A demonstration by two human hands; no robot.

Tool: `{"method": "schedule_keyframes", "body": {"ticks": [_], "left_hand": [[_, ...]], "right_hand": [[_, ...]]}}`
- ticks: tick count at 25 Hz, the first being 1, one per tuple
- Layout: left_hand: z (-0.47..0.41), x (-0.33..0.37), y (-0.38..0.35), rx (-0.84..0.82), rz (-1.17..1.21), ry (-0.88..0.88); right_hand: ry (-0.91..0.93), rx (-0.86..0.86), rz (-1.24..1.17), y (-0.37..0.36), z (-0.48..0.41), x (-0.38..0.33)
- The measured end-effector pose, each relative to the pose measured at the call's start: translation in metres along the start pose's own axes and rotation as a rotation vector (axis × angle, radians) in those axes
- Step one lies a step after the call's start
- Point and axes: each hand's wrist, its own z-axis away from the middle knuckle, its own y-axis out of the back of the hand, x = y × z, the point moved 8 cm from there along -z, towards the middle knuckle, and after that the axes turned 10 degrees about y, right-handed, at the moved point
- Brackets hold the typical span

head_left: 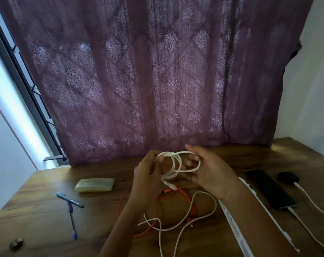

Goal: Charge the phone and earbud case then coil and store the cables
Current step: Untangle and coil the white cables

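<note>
loose white cable point(176, 227) is trailing across the near edge of the wooden table point(46, 210), crossing over an orange cable point(177, 193) that is lying in a slack heap beneath the forearms. above it, both hands are working a white coil point(174, 164) held clear of the tabletop: the left hand point(148, 175) is pinching the gathered loops at their top left, fingers closed on the strands, while the right hand point(207, 169) is cradling the far side of the coil with fingers curled through it.

the phone point(268, 190) is lying to the right beside a white power strip point(237, 216), with a white lead plugged into its near end; the dark earbud case point(288, 177) is sitting just beyond it, also with a lead attached.

risks, as i am judging them: the trailing tail is resting on the orange cable, so pulling in more slack could be dragging the orange one along or knotting the two. the loops are looking uneven, and a loosened pinch could be letting them spring open. a pen point(72, 219) and marker point(69, 199) are lying well to the left, out of the way.
</note>
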Motion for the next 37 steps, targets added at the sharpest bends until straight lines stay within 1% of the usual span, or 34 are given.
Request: {"method": "schedule_keyframes", "body": {"ticks": [1,2,3,5,7,9,11,12,14,16,20,22,23,24,27,31,34,37], "left_hand": [[-0.001,-0.003,0.005,0.039,-0.006,0.018],[-0.003,-0.007,0.009,0.069,-0.009,0.033],[-0.004,-0.009,0.012,0.084,-0.019,0.039],[-0.006,-0.010,0.016,0.107,-0.065,0.032],[-0.006,-0.012,0.020,0.136,-0.044,0.044],[-0.006,-0.016,0.019,0.116,0.049,0.093],[-0.004,-0.018,0.016,0.085,0.131,0.148],[-0.003,-0.018,0.013,0.069,0.177,0.170],[0.000,-0.014,0.005,0.025,0.245,0.199],[0.004,-0.009,-0.006,-0.038,0.288,0.222],[0.008,-0.007,-0.018,-0.128,0.449,0.301],[0.011,-0.011,-0.023,-0.218,0.582,0.379],[0.014,-0.014,-0.025,-0.271,0.610,0.411],[0.016,-0.015,-0.026,-0.314,0.589,0.424],[0.016,-0.015,-0.027,-0.386,0.423,0.426],[0.010,0.002,-0.032,-0.536,0.375,0.486],[0.003,0.008,-0.031,-0.543,0.239,0.460],[0.003,0.009,-0.035,-0.551,0.187,0.423]], "right_hand": [[-0.014,-0.028,-0.047,0.000,0.000,-0.003],[-0.002,-0.050,-0.015,0.001,0.001,-0.008],[0.039,-0.060,0.102,0.005,0.001,-0.015],[0.169,-0.067,0.438,0.013,0.003,-0.030],[0.310,-0.045,0.713,0.018,0.005,-0.046],[0.427,-0.022,0.854,0.021,0.008,-0.057],[0.446,0.000,0.855,0.026,0.008,-0.054],[0.420,0.016,0.831,0.029,0.006,-0.048],[0.318,0.020,0.704,0.030,0.002,-0.029],[0.227,-0.046,0.549,0.021,0.002,-0.012],[0.183,-0.225,0.441,-0.001,0.007,-0.004],[0.171,-0.225,0.377,0.000,0.006,-0.003],[0.175,-0.210,0.356,0.002,0.005,-0.004],[0.183,-0.189,0.349,0.004,0.004,-0.005],[0.204,-0.124,0.372,0.011,-0.001,-0.007],[0.204,-0.082,0.441,0.014,-0.002,-0.010],[0.243,-0.111,0.468,0.011,0.001,-0.017],[0.353,-0.148,0.624,0.009,0.004,-0.029]]}}
